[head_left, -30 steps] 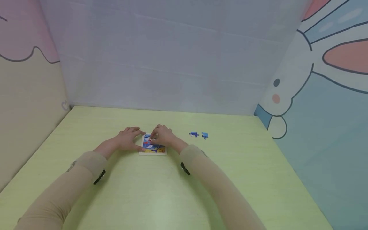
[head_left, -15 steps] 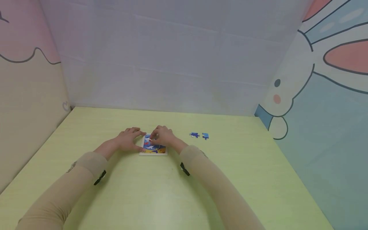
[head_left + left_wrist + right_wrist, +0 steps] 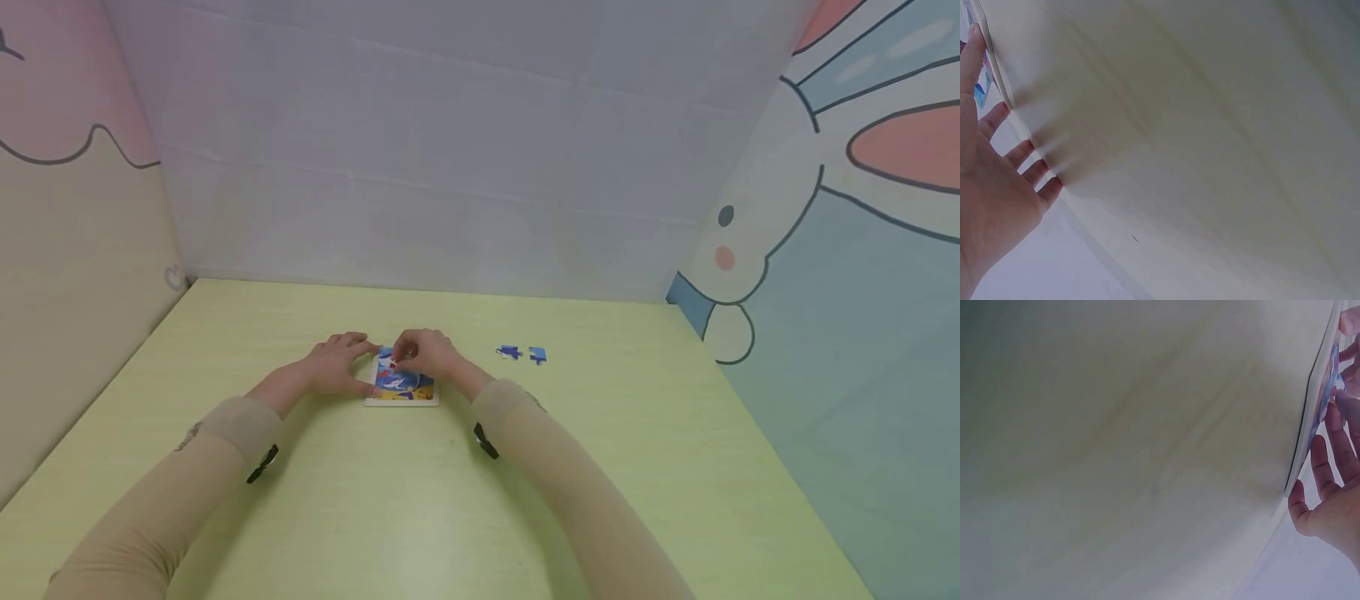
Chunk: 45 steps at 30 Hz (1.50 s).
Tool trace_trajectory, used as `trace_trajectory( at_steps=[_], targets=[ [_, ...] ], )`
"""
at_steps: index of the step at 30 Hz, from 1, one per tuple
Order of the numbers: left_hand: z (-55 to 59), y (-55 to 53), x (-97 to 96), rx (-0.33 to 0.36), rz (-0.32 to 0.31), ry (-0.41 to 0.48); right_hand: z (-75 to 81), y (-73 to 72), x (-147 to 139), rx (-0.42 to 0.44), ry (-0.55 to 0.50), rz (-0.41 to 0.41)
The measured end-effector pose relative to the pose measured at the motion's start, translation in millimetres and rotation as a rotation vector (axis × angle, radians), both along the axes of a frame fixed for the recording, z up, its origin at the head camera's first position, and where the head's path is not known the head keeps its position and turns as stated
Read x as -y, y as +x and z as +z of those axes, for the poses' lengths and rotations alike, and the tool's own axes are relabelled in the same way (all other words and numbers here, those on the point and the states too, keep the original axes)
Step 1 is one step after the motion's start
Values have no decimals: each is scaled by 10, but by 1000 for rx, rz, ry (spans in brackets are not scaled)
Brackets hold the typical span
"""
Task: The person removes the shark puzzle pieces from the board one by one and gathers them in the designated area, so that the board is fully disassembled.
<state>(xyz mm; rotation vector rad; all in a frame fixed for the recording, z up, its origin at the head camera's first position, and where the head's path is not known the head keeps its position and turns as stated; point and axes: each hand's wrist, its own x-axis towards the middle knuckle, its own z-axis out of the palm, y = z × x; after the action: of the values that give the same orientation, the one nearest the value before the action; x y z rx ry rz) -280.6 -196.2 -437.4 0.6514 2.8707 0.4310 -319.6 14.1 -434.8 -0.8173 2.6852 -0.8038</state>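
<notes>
Head view: below and just left of frame centre, your left hand (image 3: 332, 367), spread wide, touches the puzzle board (image 3: 401, 403) with thumb and index finger. Your right hand (image 3: 429, 353) pinches a puzzle piece (image 3: 984, 90) over it. Two loose pieces (image 3: 509, 352) lie right of centre.

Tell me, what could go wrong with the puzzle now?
The small piece pinched by the right hand might slip or go in crooked. If the left hand, touching the puzzle board at its left side, lets go, the board could slide. And the right sleeve might bump the two loose pieces lying nearby on the table.
</notes>
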Motion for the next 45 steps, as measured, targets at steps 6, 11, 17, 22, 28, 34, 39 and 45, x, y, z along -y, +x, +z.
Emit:
trace_trajectory(
  at_steps=[6,11,17,22,28,34,39,45],
  targets=[
    [-1,-11,-7,10,11,-6,12,-3,18,32,-56,-31],
    [-14,-18,-3,8,9,-13,-2,-2,31,44,-78,-45],
    [-42,-32,6,2,9,-18,-2,10,35,45,-115,-46],
    [-43,-31,4,3,11,-15,15,26,30,57,-160,-48],
    [-38,-33,4,5,11,-14,23,26,23,62,-183,-54],
    [-42,-29,24,3,5,-13,-12,-8,38,38,-132,-46],
    [-47,-40,14,22,22,2,-22,-16,43,32,-97,-48],
    [38,5,-44,13,41,4,14,8,32,51,-113,-47]
  ],
)
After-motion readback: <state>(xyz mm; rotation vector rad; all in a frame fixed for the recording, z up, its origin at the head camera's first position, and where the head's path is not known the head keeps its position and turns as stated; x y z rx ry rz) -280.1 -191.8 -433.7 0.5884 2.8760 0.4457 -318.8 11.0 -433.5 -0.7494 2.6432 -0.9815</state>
